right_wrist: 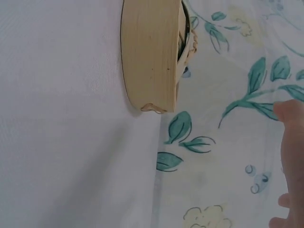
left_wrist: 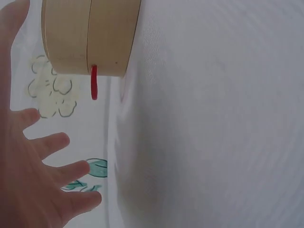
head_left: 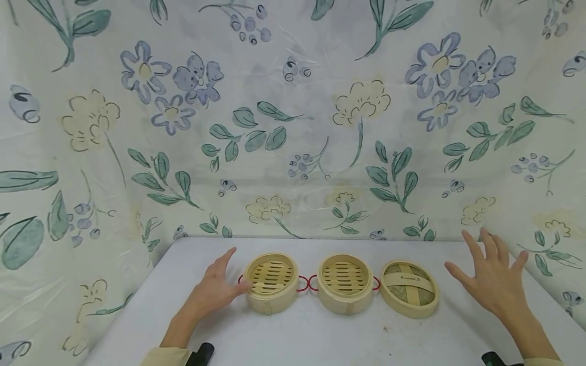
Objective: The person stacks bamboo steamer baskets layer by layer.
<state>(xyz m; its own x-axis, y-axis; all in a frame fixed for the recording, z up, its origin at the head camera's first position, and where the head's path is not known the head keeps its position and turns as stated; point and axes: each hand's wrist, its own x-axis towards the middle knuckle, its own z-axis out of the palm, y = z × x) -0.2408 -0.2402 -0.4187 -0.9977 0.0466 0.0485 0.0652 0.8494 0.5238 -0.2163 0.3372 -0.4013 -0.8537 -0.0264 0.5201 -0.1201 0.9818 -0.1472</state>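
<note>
Two round bamboo steamer baskets with slatted bottoms and red side loops stand side by side on the white table. My left hand point(head_left: 214, 292) hovers with spread fingers at the left side of the left steamer basket point(head_left: 270, 304); its thumb overlaps that rim in the head view, and whether it touches I cannot tell. The middle steamer basket point(head_left: 345, 304) is apart from both hands. To its right lies the bamboo steamer lid point(head_left: 409, 281), with a strap across its top. Beyond the lid my right hand point(head_left: 496, 279) is raised, fingers spread, holding nothing.
The white table point(head_left: 320, 343) runs back to a hanging cloth point(head_left: 320, 152) printed with flowers and leaves. A few small specks mark the tabletop in front of the lid. Black wrist devices show at the bottom edge by both forearms.
</note>
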